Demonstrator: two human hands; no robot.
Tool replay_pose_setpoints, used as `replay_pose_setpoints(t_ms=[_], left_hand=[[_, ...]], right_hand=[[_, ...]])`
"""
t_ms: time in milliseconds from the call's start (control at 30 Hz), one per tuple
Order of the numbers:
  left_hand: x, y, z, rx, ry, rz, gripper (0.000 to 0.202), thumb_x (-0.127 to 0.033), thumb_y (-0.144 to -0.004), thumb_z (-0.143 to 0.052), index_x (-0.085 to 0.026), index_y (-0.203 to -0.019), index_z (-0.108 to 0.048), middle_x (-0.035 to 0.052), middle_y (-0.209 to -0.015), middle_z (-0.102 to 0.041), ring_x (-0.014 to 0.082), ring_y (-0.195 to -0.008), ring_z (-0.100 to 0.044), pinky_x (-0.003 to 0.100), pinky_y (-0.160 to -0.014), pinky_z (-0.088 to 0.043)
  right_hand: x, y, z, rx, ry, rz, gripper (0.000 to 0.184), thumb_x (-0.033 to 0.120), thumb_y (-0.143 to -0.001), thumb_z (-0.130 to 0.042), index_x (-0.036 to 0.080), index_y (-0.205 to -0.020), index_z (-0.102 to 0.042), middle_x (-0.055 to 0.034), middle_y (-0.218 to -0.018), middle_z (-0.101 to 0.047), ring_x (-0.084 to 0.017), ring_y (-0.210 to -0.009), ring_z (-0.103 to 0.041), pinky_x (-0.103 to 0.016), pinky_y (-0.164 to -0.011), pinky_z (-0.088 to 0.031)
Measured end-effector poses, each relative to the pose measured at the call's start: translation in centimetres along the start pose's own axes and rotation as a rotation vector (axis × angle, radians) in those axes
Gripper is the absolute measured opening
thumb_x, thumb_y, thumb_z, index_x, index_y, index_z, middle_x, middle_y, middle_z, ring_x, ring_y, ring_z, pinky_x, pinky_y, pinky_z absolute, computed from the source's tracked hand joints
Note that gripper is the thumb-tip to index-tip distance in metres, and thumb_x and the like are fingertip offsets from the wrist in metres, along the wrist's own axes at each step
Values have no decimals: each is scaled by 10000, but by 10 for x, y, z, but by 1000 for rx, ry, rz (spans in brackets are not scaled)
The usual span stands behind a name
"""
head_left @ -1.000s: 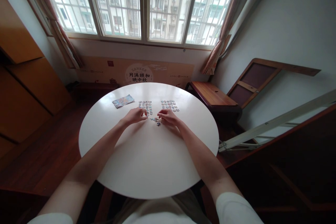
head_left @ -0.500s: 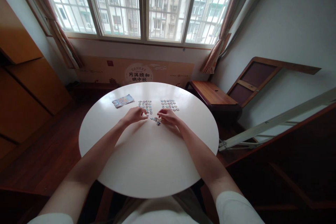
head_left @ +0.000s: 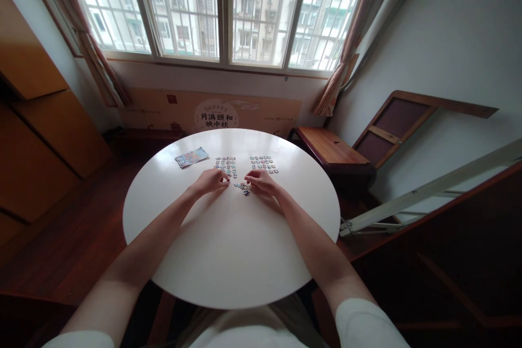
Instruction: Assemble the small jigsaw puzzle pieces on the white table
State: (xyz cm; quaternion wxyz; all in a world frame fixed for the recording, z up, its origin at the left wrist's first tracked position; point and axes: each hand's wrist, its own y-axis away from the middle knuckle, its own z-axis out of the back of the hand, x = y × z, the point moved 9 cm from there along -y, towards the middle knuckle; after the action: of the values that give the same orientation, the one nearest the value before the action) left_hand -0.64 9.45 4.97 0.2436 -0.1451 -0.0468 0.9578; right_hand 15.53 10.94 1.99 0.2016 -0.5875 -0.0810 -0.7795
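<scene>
Loose jigsaw puzzle pieces lie in a small pile (head_left: 244,187) between my hands on the round white table (head_left: 236,250). Just left of the pile, my left hand (head_left: 212,180) pinches at a small puzzle piece by the tabletop, largely hidden by its fingers. Over the pile's right side is my right hand (head_left: 262,180), thumb and fingertips pressed together; whatever they hold is too small to make out. Beyond the left hand are rows of puzzle pieces (head_left: 225,163), partly covered by it. A second group of puzzle pieces (head_left: 263,163) lies in rows beyond the right hand.
A colourful printed picture sheet (head_left: 191,157) lies at the table's far left. Behind the table, a printed cardboard panel (head_left: 163,109) stands under the window. A wooden bench (head_left: 332,144) is at the right, with a leaning metal ladder (head_left: 408,201) nearer to me.
My left thumb and fingers have closed together at the puzzle piece beside them. My right hand has stayed almost in place over the pile.
</scene>
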Motion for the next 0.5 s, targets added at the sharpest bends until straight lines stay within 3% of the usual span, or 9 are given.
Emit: replay_pose_setpoints(t_ms=[500], left_hand=[[5, 0, -5, 10, -29, 38, 286, -353, -790, -554, -244, -958, -758, 10, -756, -707, 166, -688, -611, 238, -599, -372]], right_hand=[[-1, 0, 1, -8, 4, 2, 312, 439, -710, -698, 130, -747, -671, -32, -647, -643, -97, -525, -500, -222, -496, -374]])
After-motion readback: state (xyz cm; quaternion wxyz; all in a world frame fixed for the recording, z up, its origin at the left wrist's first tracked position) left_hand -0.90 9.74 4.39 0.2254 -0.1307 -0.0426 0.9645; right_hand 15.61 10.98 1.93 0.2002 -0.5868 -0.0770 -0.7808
